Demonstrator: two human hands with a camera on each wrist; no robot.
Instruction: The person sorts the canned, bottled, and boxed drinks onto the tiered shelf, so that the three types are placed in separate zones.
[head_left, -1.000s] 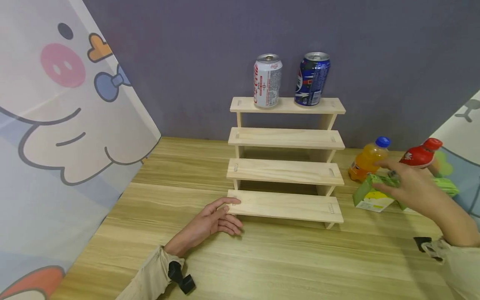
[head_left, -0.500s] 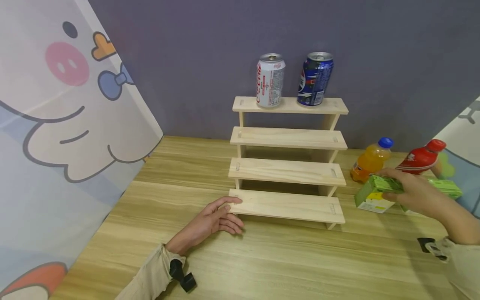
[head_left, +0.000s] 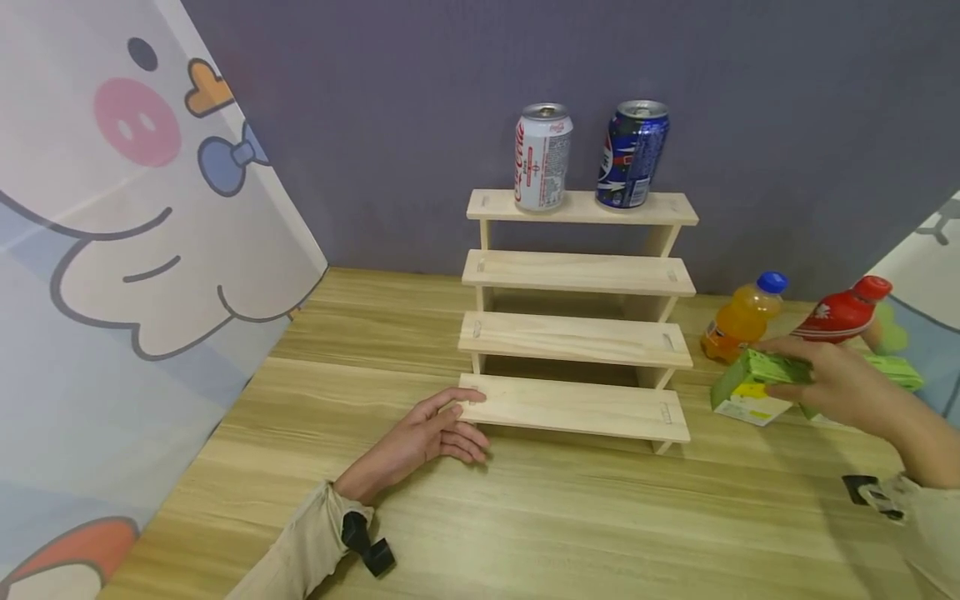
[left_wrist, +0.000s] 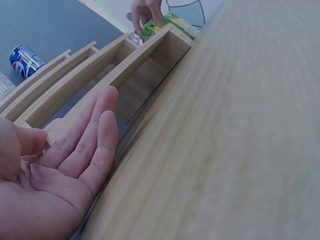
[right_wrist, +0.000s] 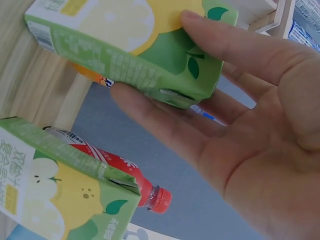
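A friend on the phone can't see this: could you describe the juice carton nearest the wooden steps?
Find the four wooden steps and look right of the lowest ones. There, in front of the orange drink bottle, is a green carton with yellow fruit on it. Unlike the matching carton farther right, the right hand grips this one.

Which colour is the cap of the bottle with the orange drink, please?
The cap is blue; the head view shows it best.
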